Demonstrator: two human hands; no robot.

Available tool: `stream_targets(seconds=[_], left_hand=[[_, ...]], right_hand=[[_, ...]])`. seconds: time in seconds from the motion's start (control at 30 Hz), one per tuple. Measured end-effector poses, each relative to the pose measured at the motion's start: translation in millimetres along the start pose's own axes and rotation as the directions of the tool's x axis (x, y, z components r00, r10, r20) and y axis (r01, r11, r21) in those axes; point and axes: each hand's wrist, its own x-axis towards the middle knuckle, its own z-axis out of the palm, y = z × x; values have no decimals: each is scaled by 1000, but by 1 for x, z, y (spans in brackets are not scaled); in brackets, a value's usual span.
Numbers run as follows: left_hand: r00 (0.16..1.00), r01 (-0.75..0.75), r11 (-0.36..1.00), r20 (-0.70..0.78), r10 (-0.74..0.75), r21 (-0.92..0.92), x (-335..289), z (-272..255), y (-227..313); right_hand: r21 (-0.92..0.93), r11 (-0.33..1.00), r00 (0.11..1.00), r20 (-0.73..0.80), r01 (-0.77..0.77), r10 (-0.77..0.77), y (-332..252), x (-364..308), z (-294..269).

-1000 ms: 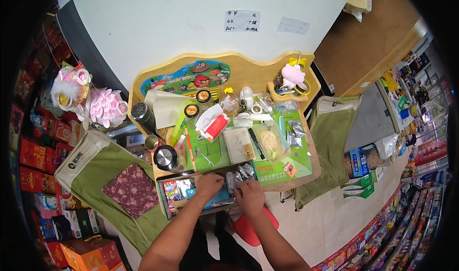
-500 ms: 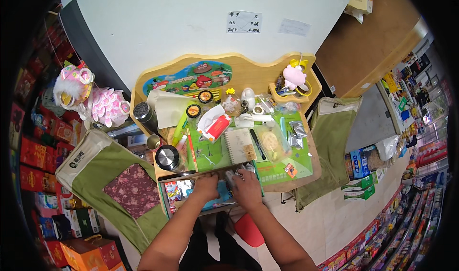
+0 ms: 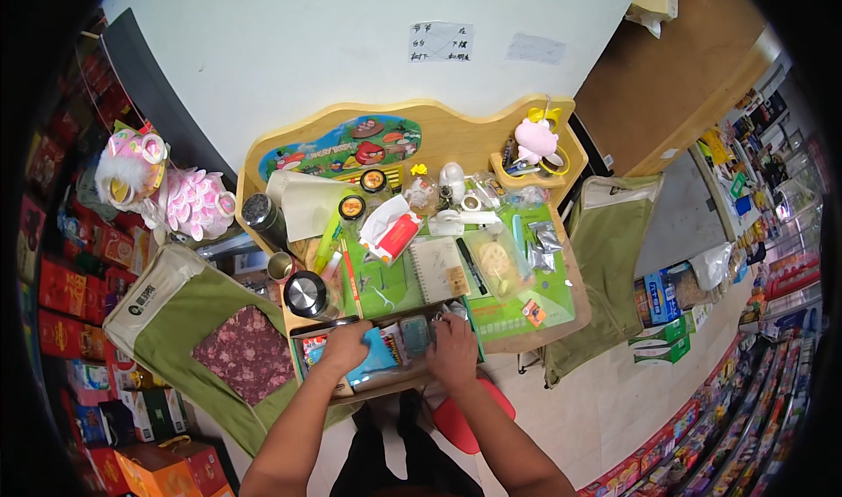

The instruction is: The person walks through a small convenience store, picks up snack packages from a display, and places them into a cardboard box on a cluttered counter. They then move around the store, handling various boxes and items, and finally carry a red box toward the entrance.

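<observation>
Both hands reach into an open desk drawer [image 3: 382, 386] full of small things. Bent fingers of my left hand [image 3: 345, 348] close on the edge of a light blue packet [image 3: 375, 355] in the drawer's left half. My right hand [image 3: 454, 346] is at the right end, beside a small clear plastic box [image 3: 415, 332]. Its fingers curl downward, and their tips and anything between them are hidden. Thin, colourful packs lie between the blue packet and the clear box. More printed packs are partly covered by my left hand.
On the desktop above stand a steel-lidded jar [image 3: 308, 294], a tissue pack [image 3: 392, 234], a spiral notebook [image 3: 438, 267], a black pen [image 3: 472, 264] and a clear bag [image 3: 500, 264]. Green folding chairs [image 3: 171, 300] flank the desk. A red stool [image 3: 474, 416] is below the drawer.
My left hand has moved left, and the light blue packet has shifted left with it. The clear box now shows more fully. My right hand stays at the drawer's right end.
</observation>
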Motion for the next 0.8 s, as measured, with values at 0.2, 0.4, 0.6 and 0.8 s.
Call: stream_targets(seconds=[0.2, 0.4, 0.6, 0.8], left_hand=[[915, -59, 995, -403, 19, -86, -24, 6, -4], [917, -294, 955, -292, 271, -35, -3, 26, 27], [931, -269, 962, -243, 273, 50, 4, 43, 28], [885, -452, 877, -39, 464, 163, -36, 37, 47]], right_hand=[[-6, 1000, 1000, 27, -12, 12, -4, 0, -1], [77, 997, 1000, -24, -17, 19, 1, -7, 0], [79, 996, 999, 17, -35, 34, 6, -7, -1], [94, 993, 996, -34, -74, 77, 0, -11, -1]])
